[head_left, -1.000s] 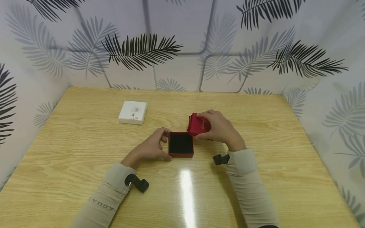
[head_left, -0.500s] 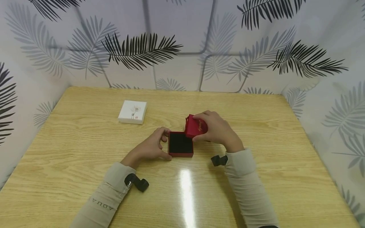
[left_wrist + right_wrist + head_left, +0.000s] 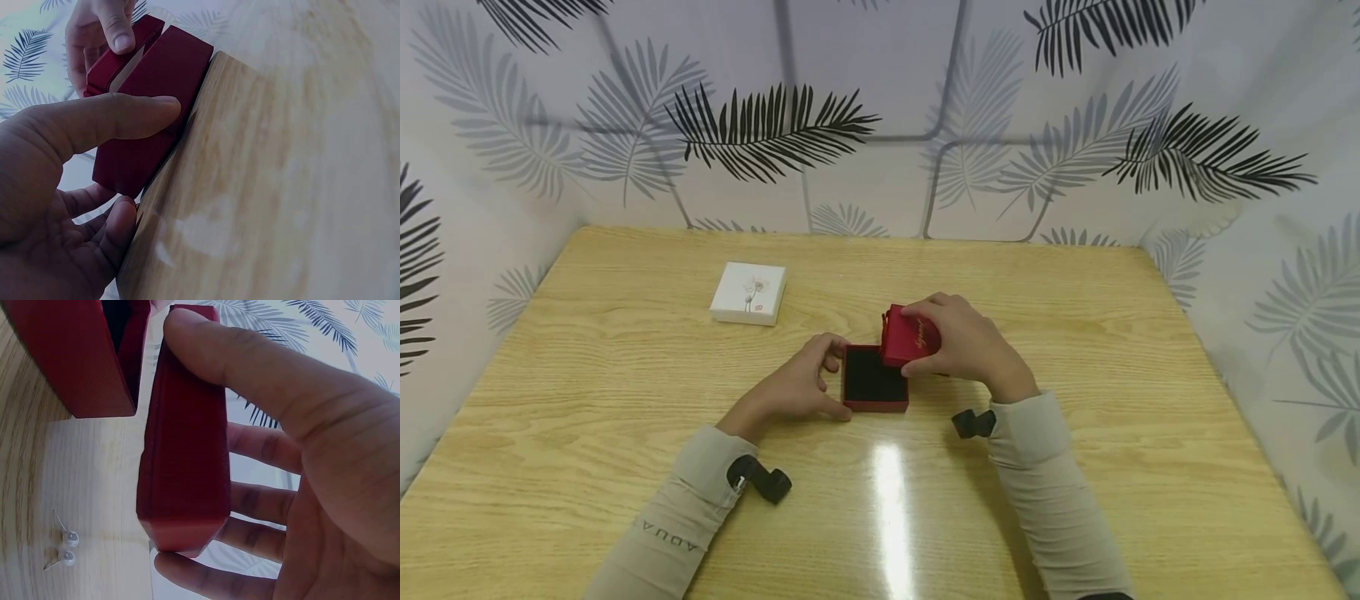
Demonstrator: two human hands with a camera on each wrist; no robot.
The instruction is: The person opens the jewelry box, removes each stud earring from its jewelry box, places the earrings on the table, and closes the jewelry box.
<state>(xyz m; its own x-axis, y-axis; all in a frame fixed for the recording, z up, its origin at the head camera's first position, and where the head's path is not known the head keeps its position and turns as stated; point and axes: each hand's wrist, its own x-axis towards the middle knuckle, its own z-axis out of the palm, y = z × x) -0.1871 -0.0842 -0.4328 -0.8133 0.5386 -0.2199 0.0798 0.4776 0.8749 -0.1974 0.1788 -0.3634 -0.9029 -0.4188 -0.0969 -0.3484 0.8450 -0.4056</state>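
Observation:
In the head view a small square red box base [image 3: 876, 407] with black padding sits on the table. My left hand [image 3: 793, 387] grips its left end, thumb along the front wall and a finger at the back corner. The thumb lies flat on the red wall in the left wrist view. My right hand [image 3: 966, 343] holds the red lid [image 3: 898, 337], marked with gold lettering and trimmed with a ribbon, between thumb and fingers. The lid overlaps the base's back right corner in the head view; a gap separates them in the right wrist view. Two pearl earrings [image 3: 70, 539] lie on the table nearby.
A white box [image 3: 748, 292] with a flower print stands further back on the left of the wooden table [image 3: 625, 367]. Leaf-patterned cloth [image 3: 880, 117] rises behind the table and at its sides. Each wrist wears a black camera mount.
The right hand has carried the lid slightly left and toward me, further over the base's back right corner. The left hand and the base have stayed in place.

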